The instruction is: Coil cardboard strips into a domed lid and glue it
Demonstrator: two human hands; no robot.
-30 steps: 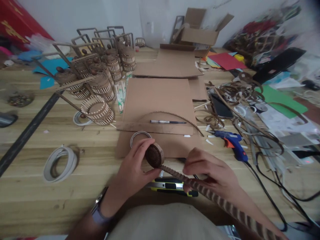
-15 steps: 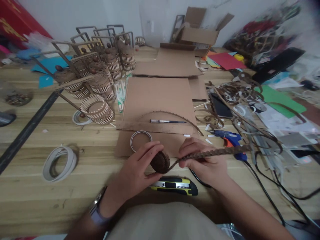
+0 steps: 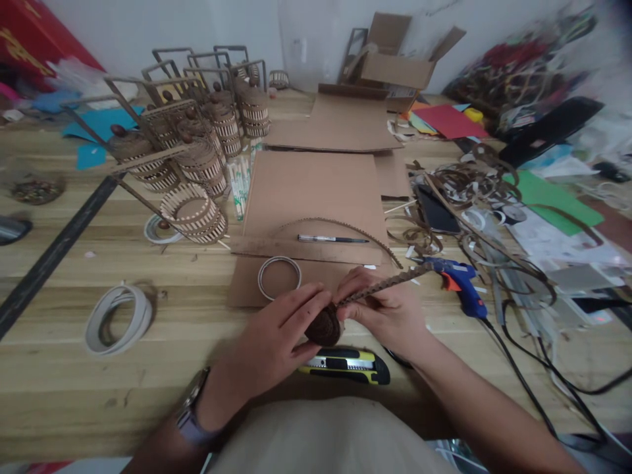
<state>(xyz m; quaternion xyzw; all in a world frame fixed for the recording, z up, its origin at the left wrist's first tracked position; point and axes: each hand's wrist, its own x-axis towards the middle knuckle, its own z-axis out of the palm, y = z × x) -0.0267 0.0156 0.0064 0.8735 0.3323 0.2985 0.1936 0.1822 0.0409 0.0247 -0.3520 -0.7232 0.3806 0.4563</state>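
Note:
Between the fingers of my left hand (image 3: 279, 336) is a tight round coil of brown corrugated cardboard strip (image 3: 324, 326). My right hand (image 3: 385, 313) pinches the strip's loose tail (image 3: 385, 284) close to the coil, and the tail slants up to the right. A yellow and black utility knife (image 3: 345, 365) lies on the table just below the coil. Just beyond my left fingers rests a white tape ring (image 3: 279, 259) on cardboard. The blue glue gun (image 3: 461, 283) lies right of my right hand, partly behind the strip's end.
Woven stick baskets with tall handles (image 3: 197, 158) crowd the back left. Flat cardboard sheets (image 3: 316, 191) carry a pen (image 3: 333, 239) and a curved strip. Tangled brown strips (image 3: 469, 178) and a phone (image 3: 437, 209) lie right. White tape rolls (image 3: 118, 319) sit left; cables run front right.
My right hand has moved left, up against the coil. The loose tail is shorter and points more steeply upward, and the coil has turned in my left hand.

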